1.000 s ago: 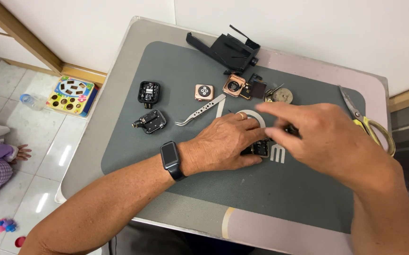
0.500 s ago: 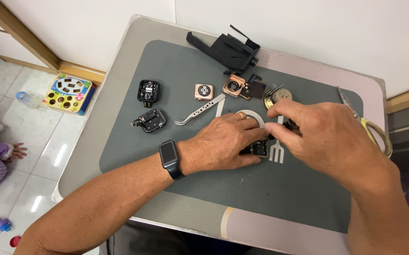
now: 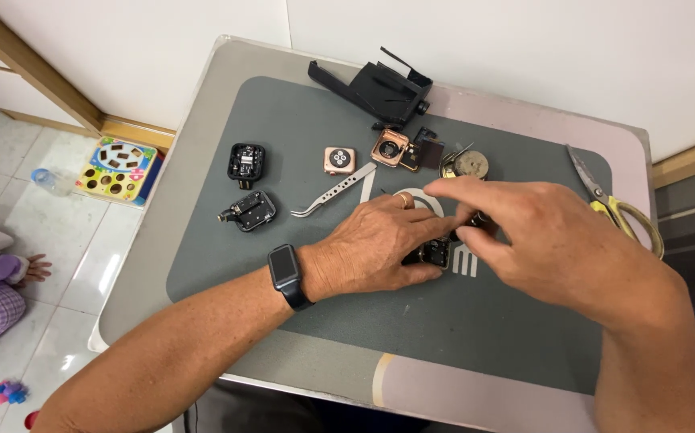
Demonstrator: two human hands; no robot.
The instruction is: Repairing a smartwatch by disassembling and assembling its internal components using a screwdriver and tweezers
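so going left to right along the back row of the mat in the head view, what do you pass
black module → rose-gold watch case → open copper case → round metal part → scissors

Tweezers [image 3: 333, 192] left of hands [image 3: 459, 240]; scissors [image 3: 613, 204] right; open watch case [image 3: 390, 148] behind, on mat [image 3: 283, 120].

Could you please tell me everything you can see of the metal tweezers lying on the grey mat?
The tweezers are silvery metal, with a row of small holes along their flat arm and a fine tip bent to a curve. They lie flat on the grey mat, aslant, the tip toward the lower left near a black watch module, the wide end up right below a rose-gold watch case. Nothing holds them; the left hand rests just right of them.
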